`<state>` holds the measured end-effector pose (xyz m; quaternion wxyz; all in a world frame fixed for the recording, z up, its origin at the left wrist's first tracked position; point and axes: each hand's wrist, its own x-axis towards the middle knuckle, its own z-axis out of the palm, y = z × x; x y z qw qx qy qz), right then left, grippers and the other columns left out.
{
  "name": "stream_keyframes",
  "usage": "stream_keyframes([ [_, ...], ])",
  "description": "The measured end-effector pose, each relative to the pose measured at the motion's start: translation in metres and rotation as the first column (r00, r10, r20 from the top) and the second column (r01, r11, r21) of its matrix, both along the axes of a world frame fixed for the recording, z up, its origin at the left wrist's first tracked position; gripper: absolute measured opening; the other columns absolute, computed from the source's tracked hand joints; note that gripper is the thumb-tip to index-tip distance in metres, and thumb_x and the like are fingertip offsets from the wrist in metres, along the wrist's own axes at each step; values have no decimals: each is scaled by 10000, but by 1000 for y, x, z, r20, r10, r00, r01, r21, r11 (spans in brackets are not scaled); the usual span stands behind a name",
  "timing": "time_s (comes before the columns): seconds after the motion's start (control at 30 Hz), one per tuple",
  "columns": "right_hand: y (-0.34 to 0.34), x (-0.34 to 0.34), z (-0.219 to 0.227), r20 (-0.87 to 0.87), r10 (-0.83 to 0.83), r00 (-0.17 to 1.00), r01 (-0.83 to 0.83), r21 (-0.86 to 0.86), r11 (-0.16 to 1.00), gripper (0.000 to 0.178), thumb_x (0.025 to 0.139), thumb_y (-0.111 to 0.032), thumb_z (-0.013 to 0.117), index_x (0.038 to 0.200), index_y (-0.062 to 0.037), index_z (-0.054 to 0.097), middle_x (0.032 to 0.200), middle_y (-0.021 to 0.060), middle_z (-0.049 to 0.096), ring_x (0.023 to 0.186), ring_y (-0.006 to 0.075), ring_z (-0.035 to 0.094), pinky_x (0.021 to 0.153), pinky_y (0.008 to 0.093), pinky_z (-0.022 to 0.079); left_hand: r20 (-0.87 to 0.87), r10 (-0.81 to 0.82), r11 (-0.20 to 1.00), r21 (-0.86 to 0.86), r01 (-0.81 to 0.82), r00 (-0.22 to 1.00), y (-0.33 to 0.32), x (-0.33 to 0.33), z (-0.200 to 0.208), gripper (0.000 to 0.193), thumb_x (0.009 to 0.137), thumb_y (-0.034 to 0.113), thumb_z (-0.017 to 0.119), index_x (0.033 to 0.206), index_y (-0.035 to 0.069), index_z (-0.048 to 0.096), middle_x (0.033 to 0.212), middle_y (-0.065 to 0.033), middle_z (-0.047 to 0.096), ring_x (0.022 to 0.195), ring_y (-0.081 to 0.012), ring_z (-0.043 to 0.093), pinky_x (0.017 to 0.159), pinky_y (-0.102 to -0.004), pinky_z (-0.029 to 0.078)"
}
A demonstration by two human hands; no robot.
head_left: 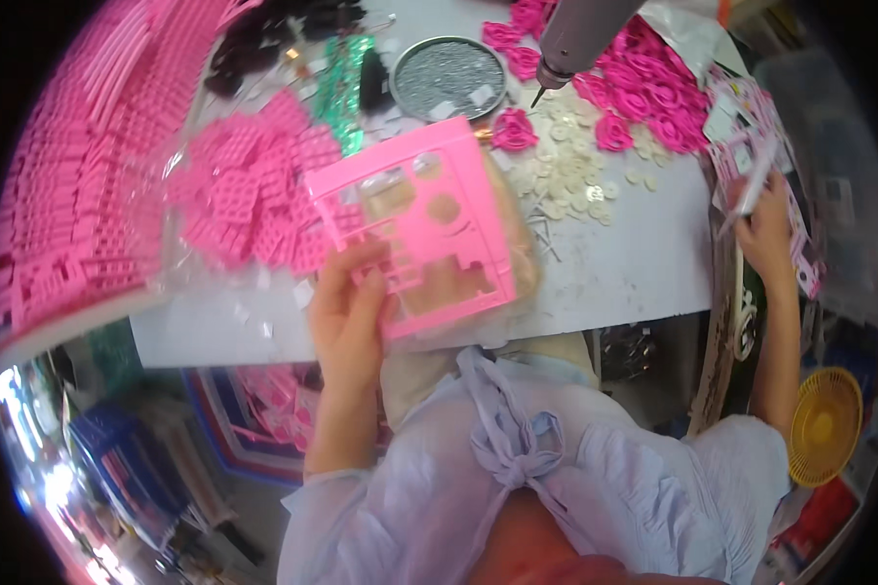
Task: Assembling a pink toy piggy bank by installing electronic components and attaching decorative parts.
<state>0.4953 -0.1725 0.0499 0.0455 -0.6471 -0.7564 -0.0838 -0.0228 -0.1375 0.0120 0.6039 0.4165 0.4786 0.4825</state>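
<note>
the left hand has its fingers closed on the lower left edge of a pink panel with cut-out openings, held tilted above the near part of the table. the right hand is at printed cards by the table's right edge, touching a white strip; whether its fingers grip it i cannot tell. pink lattice pieces lie left of the panel, white discs to its right.

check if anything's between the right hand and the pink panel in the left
Nothing tall visibly stands between the right hand and the pink panel in the left hand: just white discs lying on the tabletop and a beige part jutting past the panel's right edge. The powered driver is off the direct line, toward the far side.
</note>
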Motion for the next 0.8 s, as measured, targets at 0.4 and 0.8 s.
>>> stream_keyframes([
  [0.4,68,-260,7,-875,-462,-143,-843,-137,520,417,954,-249,618,1284,-1,567,930,78,643,781,168,589,705,303,502,-67,-231,949,205,240,971,-24,22,20,417,983,70,551,1389,6,482,1316,-98,521,1181,-199,556,1035,-338,430],
  [0.8,62,-304,-34,-809,-461,-365,-638,-143,757,467,973,-247,691,1325,34,565,1186,92,682,1022,139,644,870,308,547,-504,303,902,426,-73,809,-2,-4,0,527,1004,136,555,1463,-55,381,1295,-129,521,1094,-199,520,994,-343,407],
])
